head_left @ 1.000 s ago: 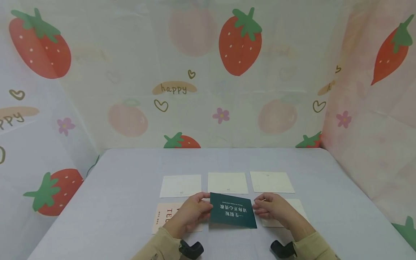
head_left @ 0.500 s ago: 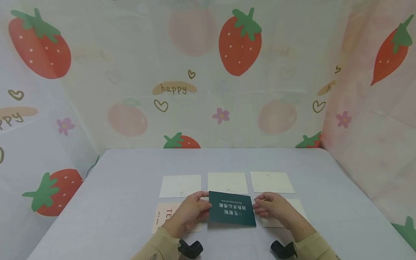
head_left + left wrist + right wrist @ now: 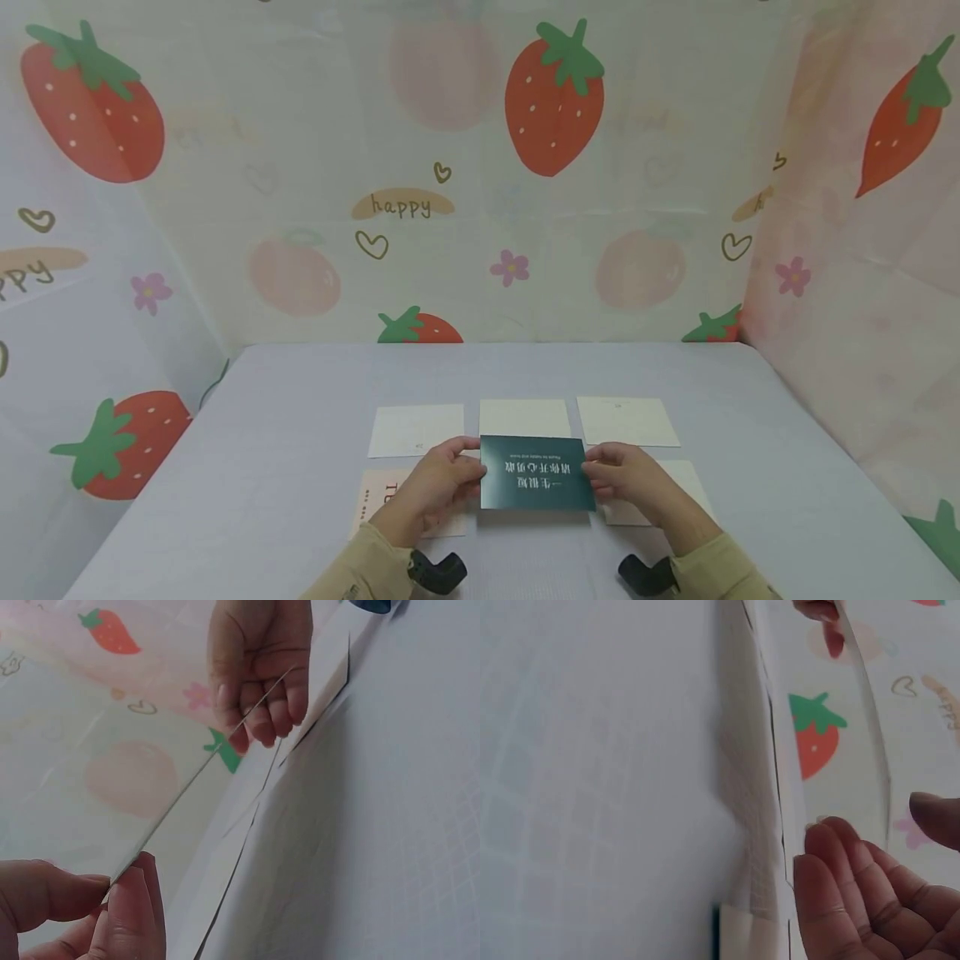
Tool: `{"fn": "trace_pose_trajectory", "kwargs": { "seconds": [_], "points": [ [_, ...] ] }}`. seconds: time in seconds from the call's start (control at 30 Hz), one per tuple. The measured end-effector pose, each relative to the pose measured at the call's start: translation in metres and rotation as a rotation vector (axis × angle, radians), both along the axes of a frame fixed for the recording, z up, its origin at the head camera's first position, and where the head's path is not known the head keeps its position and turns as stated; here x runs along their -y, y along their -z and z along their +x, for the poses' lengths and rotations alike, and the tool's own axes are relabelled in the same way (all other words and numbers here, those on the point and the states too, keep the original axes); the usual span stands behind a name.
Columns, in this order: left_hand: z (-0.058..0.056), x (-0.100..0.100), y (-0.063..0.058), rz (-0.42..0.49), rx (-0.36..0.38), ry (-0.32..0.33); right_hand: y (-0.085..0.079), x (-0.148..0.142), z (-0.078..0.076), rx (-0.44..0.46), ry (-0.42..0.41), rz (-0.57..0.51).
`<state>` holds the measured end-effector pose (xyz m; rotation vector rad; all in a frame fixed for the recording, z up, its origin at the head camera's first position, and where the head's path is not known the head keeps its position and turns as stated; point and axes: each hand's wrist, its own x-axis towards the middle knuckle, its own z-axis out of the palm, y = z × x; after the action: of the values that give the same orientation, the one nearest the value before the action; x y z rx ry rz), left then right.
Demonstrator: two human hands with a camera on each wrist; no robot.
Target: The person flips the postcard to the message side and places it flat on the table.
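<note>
My left hand point(image 3: 438, 492) pinches the left edge of a dark green postcard point(image 3: 495, 492) between thumb and fingers. White Chinese characters on it face up and read upside down. The card is raised above the table, with a shadow beneath it. At its right edge is my right hand point(image 3: 633, 483). The right wrist view shows that hand's fingers point(image 3: 877, 892) extended by the card's end, with the thumb point(image 3: 934, 817) apart from them. Seen edge-on in the left wrist view, the card point(image 3: 176, 802) runs as a thin line from one hand towards the other.
Three pale cards lie in a back row: left point(image 3: 416, 429), middle point(image 3: 525, 415) and right point(image 3: 628, 421). In front, a cream card with red lettering point(image 3: 367, 500) is partly under the left hand, and another pale card point(image 3: 693, 483) is partly behind the right. The tablecloth point(image 3: 300, 400) is white.
The green card has risen slightly and levelled out, its slanted edges now nearly horizontal. My right fingers have come closer and now overlap its right edge in the head view.
</note>
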<state>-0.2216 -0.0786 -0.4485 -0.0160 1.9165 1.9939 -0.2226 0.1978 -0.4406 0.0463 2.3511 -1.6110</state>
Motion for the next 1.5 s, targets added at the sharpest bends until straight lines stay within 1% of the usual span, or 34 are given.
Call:
{"fn": "trace_pose_trajectory", "kwargs": {
  "seconds": [0.17,0.27,0.53,0.77,1.0,1.2,1.37,1.5],
  "points": [
    [0.0003,0.0003,-0.0006,-0.007,-0.011,-0.017,0.0001,0.0049,-0.0011,-0.027,0.056,0.012],
    [0.0003,0.0004,-0.0009,-0.003,-0.016,-0.016,0.0005,0.0064,-0.0016,-0.039,0.066,0.016],
    [0.0007,0.0033,-0.0012,-0.025,-0.017,0.002,-0.0027,0.0081,-0.0025,-0.026,0.064,0.007],
    [0.0008,0.0057,-0.0001,-0.050,-0.018,0.016,-0.0040,0.0059,-0.0045,-0.048,0.043,0.002],
    [-0.0004,0.0070,0.0029,-0.047,-0.003,0.024,-0.0048,0.0062,-0.0050,-0.067,0.084,0.033],
    [-0.0003,0.0063,0.0043,-0.052,-0.008,0.024,-0.0054,0.0058,-0.0070,-0.071,0.104,0.037],
    [0.0006,0.0060,0.0042,-0.061,-0.014,0.020,-0.0053,0.0040,-0.0087,-0.081,0.108,0.025],
    [0.0005,0.0062,0.0041,-0.069,-0.018,0.020,-0.0076,0.0036,-0.0073,-0.095,0.095,0.002]
  ]
}}
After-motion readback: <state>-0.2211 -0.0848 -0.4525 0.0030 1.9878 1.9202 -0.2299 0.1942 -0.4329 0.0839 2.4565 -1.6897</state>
